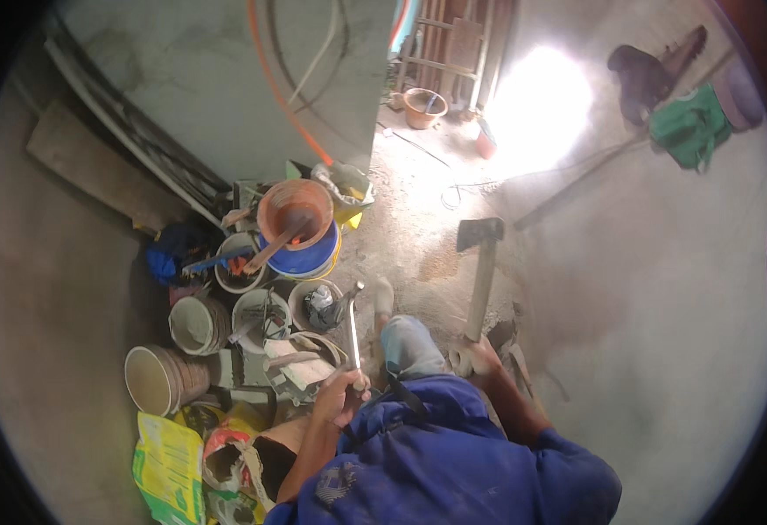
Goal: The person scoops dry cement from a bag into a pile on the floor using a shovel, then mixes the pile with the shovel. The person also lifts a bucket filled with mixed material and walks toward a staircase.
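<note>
My left hand (341,396) is wrapped round the lower end of a hammer (353,337) with a shiny metal shaft. Its small head points away from me, beside a bucket (317,303) with grey and black stuff in it. On the right, my right hand (475,357) grips the bottom of a hatchet (481,280). The hatchet has a pale wooden handle and a dark, broad head turned to the left. Both tools are held upright in front of my body, apart from each other.
Buckets and tubs crowd the left side, with an orange basin (283,206) on a blue-lidded pail (306,255). Nearest me lie bags, one a yellow-green sack (170,464). A cable (497,182) crosses the floor ahead. A green bag (688,131) hangs on the right wall.
</note>
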A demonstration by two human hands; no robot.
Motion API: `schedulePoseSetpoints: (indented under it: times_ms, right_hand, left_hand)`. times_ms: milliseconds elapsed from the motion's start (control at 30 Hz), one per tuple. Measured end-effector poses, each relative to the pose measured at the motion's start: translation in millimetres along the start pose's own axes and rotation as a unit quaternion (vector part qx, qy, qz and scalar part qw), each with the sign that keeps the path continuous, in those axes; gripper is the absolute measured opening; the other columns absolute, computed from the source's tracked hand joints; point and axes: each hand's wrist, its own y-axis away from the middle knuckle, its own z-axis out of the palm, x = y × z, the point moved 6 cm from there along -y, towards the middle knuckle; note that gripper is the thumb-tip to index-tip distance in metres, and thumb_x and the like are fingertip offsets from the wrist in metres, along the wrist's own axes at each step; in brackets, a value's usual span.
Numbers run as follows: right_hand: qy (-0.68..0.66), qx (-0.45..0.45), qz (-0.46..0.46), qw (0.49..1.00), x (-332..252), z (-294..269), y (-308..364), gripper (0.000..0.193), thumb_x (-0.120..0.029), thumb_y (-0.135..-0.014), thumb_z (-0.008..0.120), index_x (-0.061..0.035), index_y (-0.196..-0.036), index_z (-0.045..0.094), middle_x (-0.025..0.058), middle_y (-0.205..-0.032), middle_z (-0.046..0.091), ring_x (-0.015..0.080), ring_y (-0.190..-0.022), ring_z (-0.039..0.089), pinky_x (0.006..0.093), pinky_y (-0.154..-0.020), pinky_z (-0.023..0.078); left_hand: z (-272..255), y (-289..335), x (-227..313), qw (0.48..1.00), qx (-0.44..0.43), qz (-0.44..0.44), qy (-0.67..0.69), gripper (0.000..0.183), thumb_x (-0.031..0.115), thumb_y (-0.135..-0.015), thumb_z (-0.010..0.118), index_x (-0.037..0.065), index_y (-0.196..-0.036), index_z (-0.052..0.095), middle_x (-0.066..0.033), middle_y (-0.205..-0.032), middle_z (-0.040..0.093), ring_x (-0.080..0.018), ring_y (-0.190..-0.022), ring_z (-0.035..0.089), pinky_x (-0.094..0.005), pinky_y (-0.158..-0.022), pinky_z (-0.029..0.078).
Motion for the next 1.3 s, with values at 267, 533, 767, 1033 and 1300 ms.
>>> schedulePoseSetpoints:
  times_ms: [267, 533, 767, 1033, 1300]
  right_hand:
    - [-0.257, -0.059, 0.103, 0.959, -31.1, 21.4, -139.1, 0.031, -0.016, -0.091, 0.058, -0.0050, -0.120, 0.053, 0.0154, -0.105, 0.064, 0.0300, -0.095, 0.064, 0.0460, -0.086, 0.052]
    - [-0.305, -0.129, 0.268, 0.905, -144.7, -40.2, -309.7, 0.022, -0.023, -0.096, 0.055, -0.0056, -0.108, 0.061, 0.0106, -0.096, 0.068, 0.0276, -0.091, 0.065, 0.0455, -0.079, 0.054]
    - [-0.353, -0.084, 0.276, 0.890, -249.9, -112.6, -412.5, 0.018, -0.010, -0.091, 0.059, -0.0003, -0.106, 0.058, 0.0137, -0.095, 0.064, 0.0270, -0.084, 0.064, 0.0434, -0.081, 0.054]
    - [-0.411, -0.022, 0.198, 0.889, -361.0, -204.4, -492.1, 0.028, -0.004, -0.083, 0.057, -0.0063, -0.110, 0.049, 0.0094, -0.084, 0.052, 0.0212, -0.073, 0.053, 0.0403, -0.069, 0.048]
    - [-0.430, 0.045, 0.151, 0.889, -451.8, -272.9, -549.8, 0.030, -0.013, -0.087, 0.055, -0.0054, -0.115, 0.049, 0.0120, -0.083, 0.052, 0.0233, -0.071, 0.053, 0.0403, -0.065, 0.048]
  left_hand:
    - [114.0, -108.2, 51.5, 0.989, -0.027, 0.001, -0.148, 0.018, 0.008, -0.092, 0.055, 0.002, -0.109, 0.057, -0.0038, -0.080, 0.060, -0.0117, -0.068, 0.057, -0.0254, -0.063, 0.047]
    - [233.6, -328.1, 72.1, 0.946, -0.017, -0.008, -0.325, 0.044, 0.010, -0.095, 0.055, -0.001, -0.137, 0.048, -0.0045, -0.116, 0.062, -0.0090, -0.099, 0.058, -0.0232, -0.083, 0.049]
    - [338.8, -442.0, 109.9, 0.839, -0.046, 0.001, -0.543, 0.046, 0.017, -0.098, 0.056, 0.000, -0.140, 0.046, -0.0100, -0.112, 0.066, -0.0116, -0.096, 0.062, -0.0267, -0.084, 0.050]
    - [314.0, -526.3, 200.0, 0.775, 0.107, 0.124, -0.610, 0.043, 0.021, -0.092, 0.063, -0.004, -0.127, 0.057, -0.0141, -0.084, 0.070, -0.0149, -0.076, 0.066, -0.0298, -0.070, 0.051]
    - [348.8, -674.9, 287.6, 0.717, 0.093, 0.119, -0.680, 0.042, 0.025, -0.092, 0.063, -0.003, -0.124, 0.058, -0.0146, -0.080, 0.067, -0.0202, -0.071, 0.064, -0.0349, -0.067, 0.049]
